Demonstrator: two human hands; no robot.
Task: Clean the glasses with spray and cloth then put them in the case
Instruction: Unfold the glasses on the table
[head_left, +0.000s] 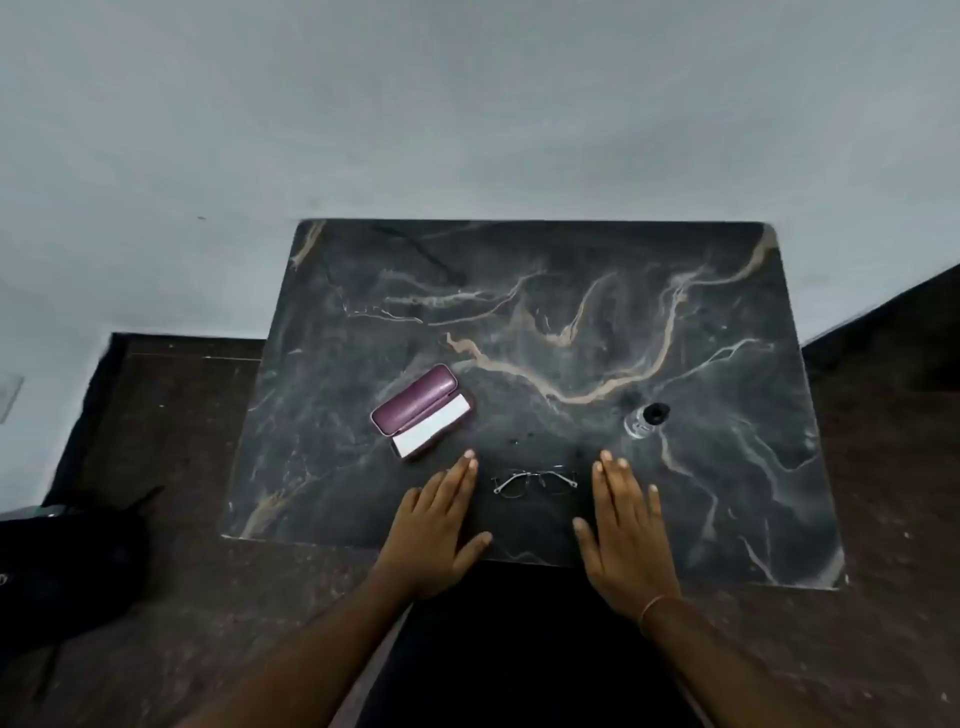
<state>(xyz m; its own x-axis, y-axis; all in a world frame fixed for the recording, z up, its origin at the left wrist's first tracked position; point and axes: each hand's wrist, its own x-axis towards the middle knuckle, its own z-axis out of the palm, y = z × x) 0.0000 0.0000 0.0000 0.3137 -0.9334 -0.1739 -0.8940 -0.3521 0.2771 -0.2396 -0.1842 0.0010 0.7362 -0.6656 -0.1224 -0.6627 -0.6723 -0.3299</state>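
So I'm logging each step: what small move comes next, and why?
Probably the right hand reaches for the spray bottle: both hands lie flat and empty beside the glasses, nothing sprayed yet, and the bottle stands on that hand's side.

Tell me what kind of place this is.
Probably a plain room indoors: a dark marble-patterned table pushed against a bare pale wall, with speckled dark flooring around it.

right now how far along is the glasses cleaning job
Done: only the purple case lies open, a white cloth inside. In hand: nothing; the left hand and right hand rest flat beside the glasses. Left: the spray bottle stands untouched, so spraying, wiping and casing remain.
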